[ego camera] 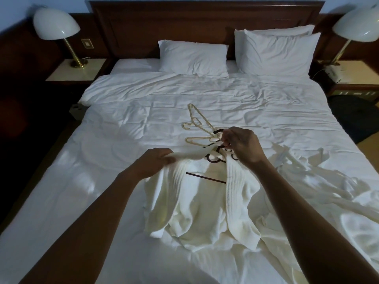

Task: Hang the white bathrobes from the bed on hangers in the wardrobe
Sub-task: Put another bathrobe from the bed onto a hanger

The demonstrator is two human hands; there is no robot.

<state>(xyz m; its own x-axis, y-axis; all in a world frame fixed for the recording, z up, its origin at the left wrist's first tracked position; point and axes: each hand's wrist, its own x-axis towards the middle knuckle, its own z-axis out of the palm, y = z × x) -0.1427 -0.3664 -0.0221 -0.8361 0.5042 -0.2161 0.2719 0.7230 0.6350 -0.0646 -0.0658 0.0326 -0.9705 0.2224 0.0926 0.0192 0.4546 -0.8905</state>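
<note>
Your left hand (156, 160) is closed over a fold of the white bathrobe (205, 212) — fingers curled round the collar edge, holding it out to the left of the dark hanger (206, 177). Your right hand (241, 145) pinches the top of that hanger, near its hook, with the fingertips bunched together. Which fingers do the holding is hard to tell, since the back of the hand covers them. The hanger's straight lower bar shows between your two hands and a little nearer you, crossing the open front of the robe. The robe's ribbed lapel runs down from under your right hand. The rest of the garment lies heaped on the bed (102, 181), on your side of both hands, between your forearms.

Just beyond your right hand, close to its fingertips, pale beige hangers (198, 121) lie tangled on the duvet; how many I cannot say. To the right of your right wrist there is a spread of crumpled white cloth (311, 181) on the bed — whether it is another bathrobe can't be told. Far beyond both hands, pillows (192, 58) lean against the dark wooden headboard (184, 21). A white-shaded lamp (55, 23) stands off beyond your left hand and a second lamp (356, 25) beyond your right.
</note>
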